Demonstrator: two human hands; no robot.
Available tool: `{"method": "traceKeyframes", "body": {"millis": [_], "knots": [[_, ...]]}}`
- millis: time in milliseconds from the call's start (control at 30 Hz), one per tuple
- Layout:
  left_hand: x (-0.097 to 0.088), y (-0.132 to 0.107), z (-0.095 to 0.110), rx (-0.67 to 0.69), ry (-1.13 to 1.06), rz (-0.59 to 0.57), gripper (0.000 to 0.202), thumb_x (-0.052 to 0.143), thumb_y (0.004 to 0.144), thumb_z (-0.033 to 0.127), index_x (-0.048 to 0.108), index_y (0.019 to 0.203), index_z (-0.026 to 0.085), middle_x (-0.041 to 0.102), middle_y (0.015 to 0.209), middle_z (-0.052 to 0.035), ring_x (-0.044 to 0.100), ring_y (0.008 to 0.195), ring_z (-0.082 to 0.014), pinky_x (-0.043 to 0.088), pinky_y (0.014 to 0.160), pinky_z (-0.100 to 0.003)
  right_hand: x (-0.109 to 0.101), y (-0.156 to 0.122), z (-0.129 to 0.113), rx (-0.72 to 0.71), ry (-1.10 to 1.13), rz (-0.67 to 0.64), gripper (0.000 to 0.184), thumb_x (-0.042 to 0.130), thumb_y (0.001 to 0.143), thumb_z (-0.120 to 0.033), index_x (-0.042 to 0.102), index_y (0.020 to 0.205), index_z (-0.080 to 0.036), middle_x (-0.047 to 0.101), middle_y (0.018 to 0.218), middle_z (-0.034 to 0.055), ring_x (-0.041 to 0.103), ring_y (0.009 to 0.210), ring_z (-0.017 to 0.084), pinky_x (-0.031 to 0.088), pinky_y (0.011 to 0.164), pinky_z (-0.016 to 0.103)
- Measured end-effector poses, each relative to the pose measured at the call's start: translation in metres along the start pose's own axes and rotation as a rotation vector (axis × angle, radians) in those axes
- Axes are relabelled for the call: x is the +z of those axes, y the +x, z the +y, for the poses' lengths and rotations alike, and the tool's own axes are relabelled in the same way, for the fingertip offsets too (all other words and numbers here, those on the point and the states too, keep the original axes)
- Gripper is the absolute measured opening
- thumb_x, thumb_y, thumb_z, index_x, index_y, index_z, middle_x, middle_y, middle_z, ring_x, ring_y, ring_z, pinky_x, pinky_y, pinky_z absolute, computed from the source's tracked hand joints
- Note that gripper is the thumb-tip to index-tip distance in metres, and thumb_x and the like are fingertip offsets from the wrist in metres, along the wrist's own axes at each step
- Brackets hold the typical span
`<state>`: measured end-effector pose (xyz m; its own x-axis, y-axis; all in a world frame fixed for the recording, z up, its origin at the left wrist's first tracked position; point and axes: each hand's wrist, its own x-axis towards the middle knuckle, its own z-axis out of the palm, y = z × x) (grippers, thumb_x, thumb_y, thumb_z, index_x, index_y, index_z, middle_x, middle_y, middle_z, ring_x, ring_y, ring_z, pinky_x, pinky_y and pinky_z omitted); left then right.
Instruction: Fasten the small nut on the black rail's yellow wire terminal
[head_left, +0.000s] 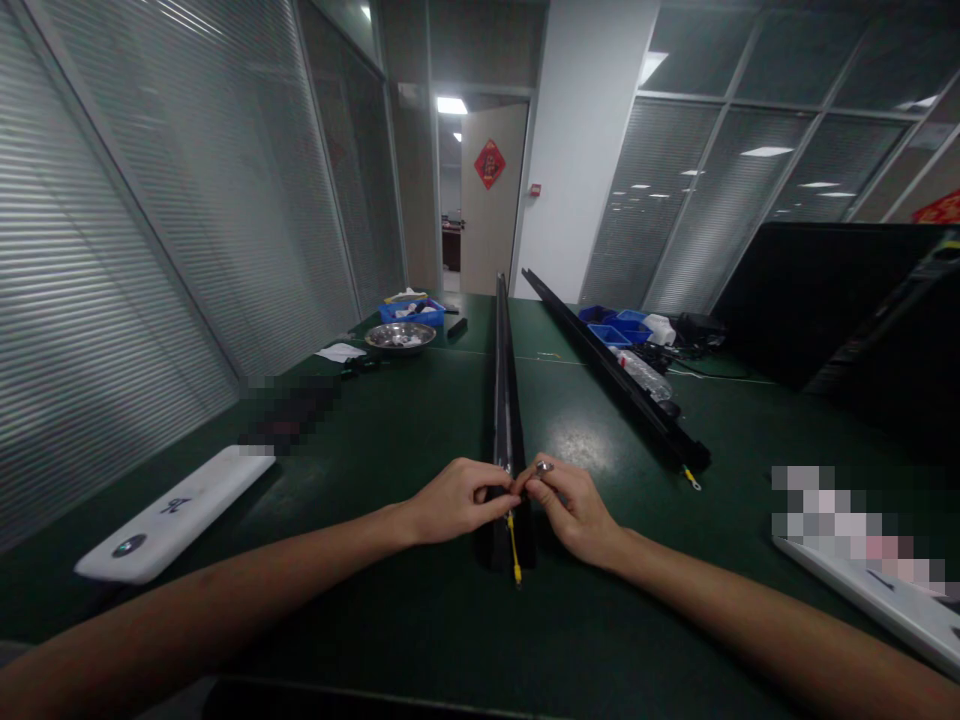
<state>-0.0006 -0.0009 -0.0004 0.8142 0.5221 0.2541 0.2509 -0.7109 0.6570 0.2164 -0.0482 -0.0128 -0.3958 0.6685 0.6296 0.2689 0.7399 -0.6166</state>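
Note:
A long black rail point(504, 400) with a channel along it lies lengthwise on the green table, pointing away from me. My left hand point(463, 500) is over the rail's near end from the left, thumb and fingers pinched together. From the right, my right hand point(574, 508), with a ring on one finger, meets it there, also in a pinch. The fingertips almost touch, and whatever small piece is between them is hidden. Just below them a short yellow wire point(514, 550) with a metal terminal at its end hangs along the rail's end.
A second black rail point(615, 370) with a yellow ring-terminal lead point(691, 479) lies to the right. Beyond it are blue bins point(626, 328) and a clear plastic bottle point(643, 375). Back left are a metal bowl point(400, 338) and a blue tray point(412, 314). White devices point(176, 515) flank my arms.

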Motion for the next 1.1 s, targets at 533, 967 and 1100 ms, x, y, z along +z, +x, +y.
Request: {"method": "traceKeyframes", "body": {"millis": [533, 967, 1100], "knots": [[-0.0045, -0.0025, 0.0001, -0.119, -0.094, 0.359, 0.028, 0.041, 0.108, 0.032, 0.065, 0.112, 0.018, 0.065, 0.085, 0.0000, 0.055, 0.068, -0.0124, 0.043, 0.067, -0.024, -0.0011, -0.0013, -0.0030, 0.037, -0.054, 0.038, 0.028, 0.046, 0.108, -0.027, 0.072, 0.104, -0.021, 0.066, 0.088, 0.0052, 0.064, 0.080, 0.019, 0.050, 0.073, 0.031], [-0.0021, -0.0004, -0.0077, -0.061, -0.107, 0.357, 0.022, 0.065, 0.098, 0.033, 0.072, 0.086, 0.016, 0.070, 0.084, -0.0032, 0.062, 0.083, -0.0174, 0.045, 0.077, -0.028, -0.0016, -0.0013, -0.0020, 0.031, -0.054, 0.001, 0.027, 0.046, 0.108, -0.026, 0.072, 0.107, -0.021, 0.068, 0.091, 0.0057, 0.065, 0.082, 0.019, 0.051, 0.075, 0.032], [-0.0046, 0.0004, -0.0023, -0.017, -0.021, 0.250, 0.024, 0.053, 0.104, 0.028, 0.074, 0.097, 0.019, 0.070, 0.095, -0.0044, 0.061, 0.094, -0.0194, 0.042, 0.088, -0.032, -0.0012, -0.0016, -0.0014, 0.031, -0.044, -0.005, 0.025, 0.047, 0.108, -0.025, 0.071, 0.107, -0.021, 0.068, 0.093, 0.0058, 0.065, 0.084, 0.020, 0.051, 0.077, 0.032]]}}
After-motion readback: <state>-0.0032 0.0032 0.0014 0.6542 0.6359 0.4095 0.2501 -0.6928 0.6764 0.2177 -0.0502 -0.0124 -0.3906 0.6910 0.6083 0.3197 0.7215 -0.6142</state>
